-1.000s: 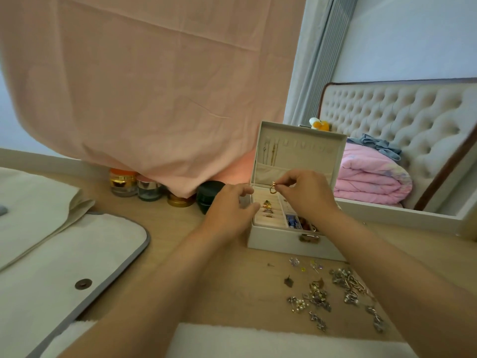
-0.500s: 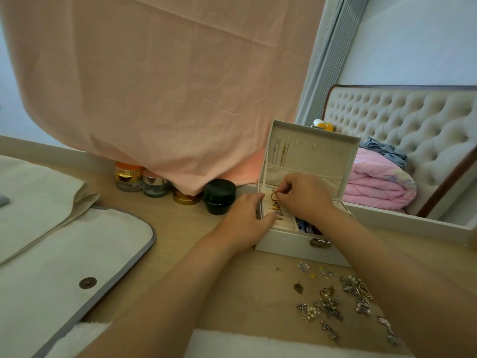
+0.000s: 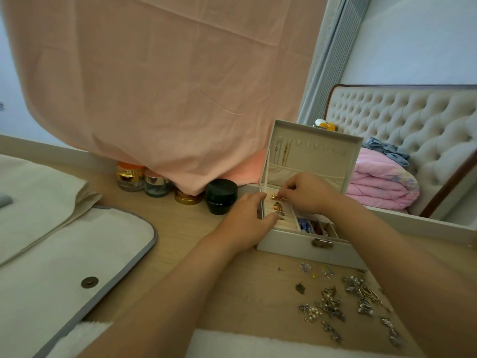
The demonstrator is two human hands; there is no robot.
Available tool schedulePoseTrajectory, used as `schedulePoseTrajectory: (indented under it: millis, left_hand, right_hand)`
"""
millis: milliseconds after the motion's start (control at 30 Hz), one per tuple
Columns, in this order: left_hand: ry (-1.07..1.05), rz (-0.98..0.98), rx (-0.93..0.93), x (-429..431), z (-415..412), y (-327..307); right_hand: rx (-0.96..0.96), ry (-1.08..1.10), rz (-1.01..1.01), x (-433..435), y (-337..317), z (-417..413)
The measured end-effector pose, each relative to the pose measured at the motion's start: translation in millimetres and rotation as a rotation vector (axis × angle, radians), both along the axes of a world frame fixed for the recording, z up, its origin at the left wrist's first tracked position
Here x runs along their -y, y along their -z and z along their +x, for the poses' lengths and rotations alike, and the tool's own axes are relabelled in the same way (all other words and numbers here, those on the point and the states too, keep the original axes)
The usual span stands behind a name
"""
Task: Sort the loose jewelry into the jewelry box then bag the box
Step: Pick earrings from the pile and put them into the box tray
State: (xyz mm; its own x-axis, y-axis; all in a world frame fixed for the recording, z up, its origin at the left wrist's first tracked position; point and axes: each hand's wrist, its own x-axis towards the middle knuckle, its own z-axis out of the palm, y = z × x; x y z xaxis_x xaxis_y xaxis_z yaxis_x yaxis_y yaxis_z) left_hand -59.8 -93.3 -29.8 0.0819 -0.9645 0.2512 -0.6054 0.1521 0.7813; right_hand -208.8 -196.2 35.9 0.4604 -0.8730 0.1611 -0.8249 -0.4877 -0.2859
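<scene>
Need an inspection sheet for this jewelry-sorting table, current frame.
Surface: wooden table, partly bare.
Job's things: jewelry box open, lid upright; loose jewelry scattered in front of it; cream bag flat at left.
Clutter: glass jars and black jar left of the box.
Hands: left hand rests on the box's left edge; right hand pinches gold piece over the tray.
Cables: nothing seen.
Surroundings: pink cloth hanging behind; bed with pink quilt at right.
</scene>
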Motion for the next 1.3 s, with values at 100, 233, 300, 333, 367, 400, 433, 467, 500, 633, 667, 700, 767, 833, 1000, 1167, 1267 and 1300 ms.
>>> schedulePoseTrajectory:
  millis: [100,233,300,333,367,400,433,467,500,633,667,700,767,833,1000,1167,1267,1300]
  left_hand:
    - [-0.003,0.000,0.005,-0.2,-0.9,-0.4]
    - [-0.001,0.003,0.019,0.0,-1.6,-0.4]
    - [0.001,0.005,0.024,0.5,-1.7,-0.5]
    - [0.002,0.007,0.027,0.3,-1.8,-0.6]
    - [0.001,0.005,0.034,0.0,-1.8,-1.1]
    - [-0.005,0.003,0.041,-0.4,-1.8,-1.6]
    - [-0.017,-0.006,0.045,-1.0,-2.1,-2.7]
    - [-0.034,-0.023,0.044,-1.8,-2.7,-4.0]
    - [-0.056,-0.053,0.048,-2.5,-3.9,-6.1]
    - [-0.081,-0.263,0.150,-9.0,-13.0,-19.3]
    - [-0.038,-0.298,0.156,-11.4,-16.1,-23.4]
    - [0.020,-0.311,0.161,-13.7,-19.7,-27.2]
    - [0.143,-0.254,0.169,-17.4,-26.6,-32.7]
    - [0.221,-0.174,0.209,-19.9,-31.7,-35.7]
    - [0.386,0.040,0.387,-30.6,-42.4,-39.5]
    - [0.465,0.159,0.580,-40.9,-54.5,-33.2]
    - [0.479,0.196,0.629,-41.6,-57.2,-27.5]
    - [0.479,0.218,0.637,-42.0,-57.6,-26.8]
  right_hand:
    - [-0.005,-0.057,-0.007,-6.6,-0.3,-2.1]
    - [-0.049,-0.090,-0.047,-8.3,7.9,-2.3]
    - [-0.071,-0.082,-0.052,-8.9,7.0,-1.7]
    - [-0.074,-0.081,-0.048,-9.7,6.4,-2.1]
    - [-0.065,-0.084,-0.042,-11.0,6.3,-3.2]
    - [-0.041,-0.085,-0.037,-12.9,6.6,-4.9]
    - [-0.006,-0.086,-0.040,-15.4,7.0,-7.7]
    - [0.035,-0.087,-0.056,-18.7,7.4,-11.4]
    - [0.079,-0.095,-0.087,-22.7,7.3,-15.7]
    - [0.202,-0.180,-0.158,-49.9,0.4,-35.3]
    - [0.199,-0.198,-0.137,-58.8,-1.8,-41.4]
    - [0.187,-0.207,-0.099,-67.5,-3.5,-48.3]
    - [0.184,-0.209,-0.015,-85.2,-5.5,-62.2]
    - [0.175,-0.208,0.037,-100.1,-3.6,-74.6]
    - [0.026,-0.258,0.155,-115.9,11.4,-99.9]
    - [-0.078,-0.225,0.230,-111.7,10.1,-119.2]
    - [-0.127,-0.230,0.291,-108.3,15.7,-121.7]
    - [-0.138,-0.231,0.303,-108.1,17.9,-121.5]
